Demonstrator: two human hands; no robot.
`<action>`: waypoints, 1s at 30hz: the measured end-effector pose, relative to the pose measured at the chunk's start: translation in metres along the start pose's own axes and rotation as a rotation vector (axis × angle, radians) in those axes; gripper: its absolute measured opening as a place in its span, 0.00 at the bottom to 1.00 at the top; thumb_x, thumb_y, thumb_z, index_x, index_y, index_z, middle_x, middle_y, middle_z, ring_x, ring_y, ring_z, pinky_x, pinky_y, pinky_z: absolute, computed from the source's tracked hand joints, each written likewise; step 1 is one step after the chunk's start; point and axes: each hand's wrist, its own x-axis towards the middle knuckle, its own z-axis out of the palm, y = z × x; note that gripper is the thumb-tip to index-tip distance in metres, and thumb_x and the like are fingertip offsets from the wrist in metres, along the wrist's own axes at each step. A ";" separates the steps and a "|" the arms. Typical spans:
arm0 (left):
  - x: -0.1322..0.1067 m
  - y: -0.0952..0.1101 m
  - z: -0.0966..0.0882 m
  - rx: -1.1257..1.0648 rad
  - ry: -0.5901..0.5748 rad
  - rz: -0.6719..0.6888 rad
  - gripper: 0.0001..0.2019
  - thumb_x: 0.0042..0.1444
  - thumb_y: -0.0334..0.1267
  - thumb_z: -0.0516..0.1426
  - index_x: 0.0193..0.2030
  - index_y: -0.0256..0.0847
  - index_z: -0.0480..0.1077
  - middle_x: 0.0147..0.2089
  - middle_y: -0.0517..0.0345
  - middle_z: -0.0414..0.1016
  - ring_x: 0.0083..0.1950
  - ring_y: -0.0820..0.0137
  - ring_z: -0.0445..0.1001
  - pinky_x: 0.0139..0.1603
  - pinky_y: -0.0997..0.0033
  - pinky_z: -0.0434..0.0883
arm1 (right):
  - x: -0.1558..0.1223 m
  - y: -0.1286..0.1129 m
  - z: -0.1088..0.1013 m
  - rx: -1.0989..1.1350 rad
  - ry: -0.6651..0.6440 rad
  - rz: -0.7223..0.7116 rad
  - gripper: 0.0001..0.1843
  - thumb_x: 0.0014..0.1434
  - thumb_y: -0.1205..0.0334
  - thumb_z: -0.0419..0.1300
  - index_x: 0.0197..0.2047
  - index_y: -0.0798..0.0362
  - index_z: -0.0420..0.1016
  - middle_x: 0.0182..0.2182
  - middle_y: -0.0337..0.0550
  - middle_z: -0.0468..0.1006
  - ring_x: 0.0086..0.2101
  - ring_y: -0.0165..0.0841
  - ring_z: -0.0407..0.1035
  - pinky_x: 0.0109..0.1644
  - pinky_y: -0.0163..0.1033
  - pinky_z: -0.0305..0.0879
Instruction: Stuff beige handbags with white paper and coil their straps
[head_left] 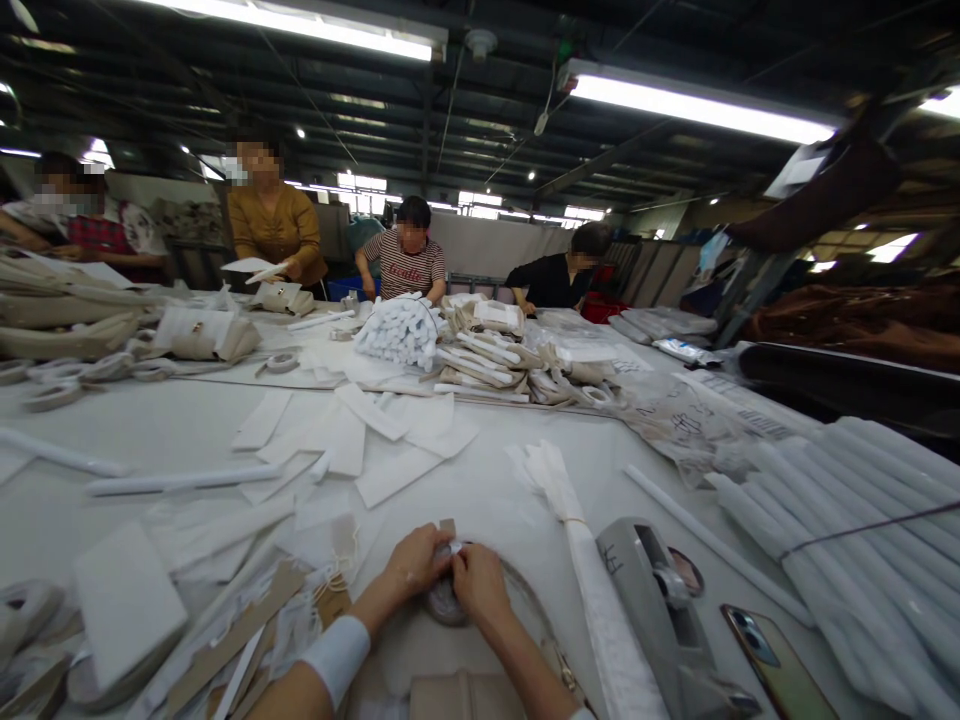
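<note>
My left hand and my right hand meet low in the middle of the head view, both with fingers curled. Together they pinch a small roll of tape with a short strip sticking up between the fingertips. A white cuff covers my left wrist. Under my hands a beige bag-like piece lies at the table's near edge. A grey tape dispenser sits just right of my right hand.
White paper sheets and rolled white tubes cover the long white table. A phone lies at the right front. Piles of beige goods stand mid-table. Several other people work along the far side.
</note>
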 end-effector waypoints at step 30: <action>0.070 -0.019 -0.004 -0.226 0.020 -0.121 0.09 0.54 0.41 0.61 0.33 0.36 0.70 0.31 0.62 0.71 0.34 0.71 0.71 0.38 0.67 0.69 | 0.018 0.044 -0.001 -0.137 -0.074 -0.285 0.20 0.59 0.62 0.51 0.54 0.53 0.68 0.43 0.49 0.78 0.43 0.40 0.69 0.46 0.40 0.58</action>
